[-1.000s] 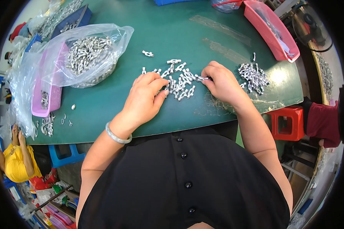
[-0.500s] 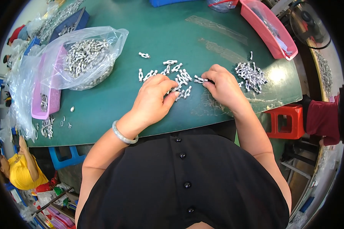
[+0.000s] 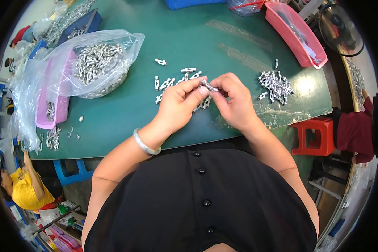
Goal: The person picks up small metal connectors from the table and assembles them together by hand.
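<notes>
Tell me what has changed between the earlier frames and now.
The left hand has moved right and the right hand left, so they meet above the scattered metal parts. The right hand, already holding a silver piece, now has it at the left fingertips. The right-side pile, clear plastic bag and pink basket stayed put.

The left hand point(image 3: 175, 105) and right hand point(image 3: 236, 101), apart before, now meet and both hold a small silver piece point(image 3: 209, 86).

L grip point(image 3: 177, 104), R grip point(image 3: 236, 101) pinched, close tog.
</notes>
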Tool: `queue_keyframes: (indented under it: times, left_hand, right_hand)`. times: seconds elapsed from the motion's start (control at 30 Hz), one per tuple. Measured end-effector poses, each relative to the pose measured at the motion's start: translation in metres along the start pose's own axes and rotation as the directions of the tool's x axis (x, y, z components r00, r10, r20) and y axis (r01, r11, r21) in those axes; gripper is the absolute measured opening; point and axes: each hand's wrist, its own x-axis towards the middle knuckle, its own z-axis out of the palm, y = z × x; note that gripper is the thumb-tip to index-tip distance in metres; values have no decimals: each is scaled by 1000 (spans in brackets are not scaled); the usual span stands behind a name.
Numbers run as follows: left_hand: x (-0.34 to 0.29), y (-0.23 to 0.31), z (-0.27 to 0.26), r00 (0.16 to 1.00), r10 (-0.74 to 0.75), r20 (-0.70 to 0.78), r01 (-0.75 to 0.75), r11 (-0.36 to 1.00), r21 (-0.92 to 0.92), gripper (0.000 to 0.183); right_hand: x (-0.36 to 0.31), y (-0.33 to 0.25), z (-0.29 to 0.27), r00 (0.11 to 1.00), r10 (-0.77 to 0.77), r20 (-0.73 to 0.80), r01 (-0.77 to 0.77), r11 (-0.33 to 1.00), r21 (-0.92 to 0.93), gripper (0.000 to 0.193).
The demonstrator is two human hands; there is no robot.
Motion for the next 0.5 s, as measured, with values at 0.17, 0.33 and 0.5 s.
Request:
queue_keyframes:
  times: [0.17, 0.33, 0.5]
  left_hand:
    - [6, 4, -11, 994, -109, -4, 101, 939, -330, 23]
    - [6, 5, -21, 987, -149, 54, 158, 922, -353, 23]
    - [5, 7, -20, 988, -148, 44, 154, 911, -384, 25]
  right_hand:
    - [0, -5, 12, 992, 124, -19, -114, 952, 285, 14]
    - [-2, -2, 15, 963, 267, -45, -225, 880, 418, 16]
    - [-1, -4, 13, 991, 117, -58, -96, 955, 281, 19]
